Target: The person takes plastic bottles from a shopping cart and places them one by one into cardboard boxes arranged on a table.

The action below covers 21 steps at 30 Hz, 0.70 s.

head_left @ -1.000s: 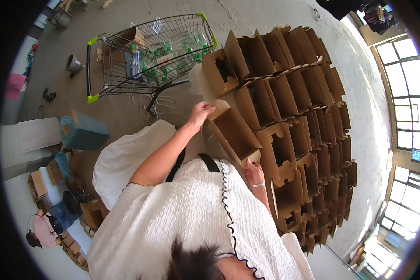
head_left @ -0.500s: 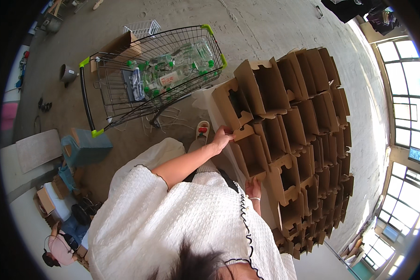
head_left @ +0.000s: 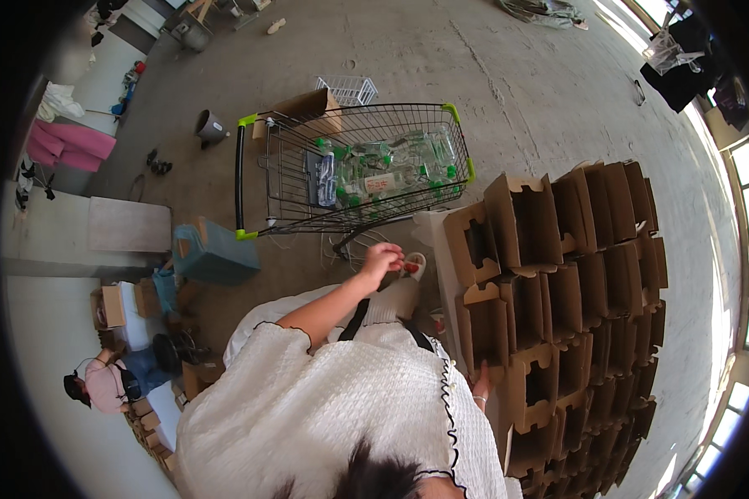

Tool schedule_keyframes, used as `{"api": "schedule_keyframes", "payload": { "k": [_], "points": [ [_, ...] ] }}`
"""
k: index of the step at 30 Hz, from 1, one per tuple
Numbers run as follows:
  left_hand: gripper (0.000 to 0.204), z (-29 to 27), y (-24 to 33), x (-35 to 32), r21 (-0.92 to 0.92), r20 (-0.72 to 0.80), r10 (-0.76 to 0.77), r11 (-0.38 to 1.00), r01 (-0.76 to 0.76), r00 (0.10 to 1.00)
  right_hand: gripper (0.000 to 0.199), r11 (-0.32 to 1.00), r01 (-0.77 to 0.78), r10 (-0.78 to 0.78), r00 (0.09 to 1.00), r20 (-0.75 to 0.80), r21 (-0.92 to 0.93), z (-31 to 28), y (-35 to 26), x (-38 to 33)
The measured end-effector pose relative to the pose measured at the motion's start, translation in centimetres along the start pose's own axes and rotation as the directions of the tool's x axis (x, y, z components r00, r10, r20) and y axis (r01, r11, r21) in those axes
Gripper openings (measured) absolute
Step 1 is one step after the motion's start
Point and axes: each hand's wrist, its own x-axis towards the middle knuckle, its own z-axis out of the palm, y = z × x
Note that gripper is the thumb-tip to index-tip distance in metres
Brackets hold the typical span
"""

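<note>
My left hand (head_left: 382, 264) hangs in the air left of the stack, its fingers curled in; no object shows in it. An open brown cardboard box (head_left: 483, 333) stands at the stack's left edge, with its small flap upright. At that box's near edge my right hand (head_left: 481, 384) grips the cardboard, some of its fingers hidden. Many more open cardboard boxes (head_left: 558, 303) with notched flaps stand in tight rows to the right.
A black wire shopping cart (head_left: 262, 187) with green corners holds several clear bottles with green caps. Left of me are a blue-grey bin (head_left: 216, 254) and a grey bucket (head_left: 211, 126). A person (head_left: 108, 382) works among cartons at the far left.
My left hand has let go of the box's flap and moved left, away from the stack. My right hand stays at the box's near edge. The view has shifted.
</note>
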Motion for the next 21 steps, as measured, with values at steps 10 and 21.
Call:
{"api": "schedule_keyframes", "payload": {
  "k": [10,21],
  "points": [
    [0.015,-4.4,7.2,19.9,0.251,-0.146,0.227,0.950,-0.186,0.963,0.061,0.979,-0.036,0.060,0.992,-0.111,0.203,-2.2,-0.7,-1.0],
    [0.039,-5.3,1.5,35.3,0.976,-0.003,-0.397,0.199,0.089,0.918,0.033,0.830,0.187,0.024,0.929,-0.369,0.525,3.0,2.0,-7.1]
  ]
}}
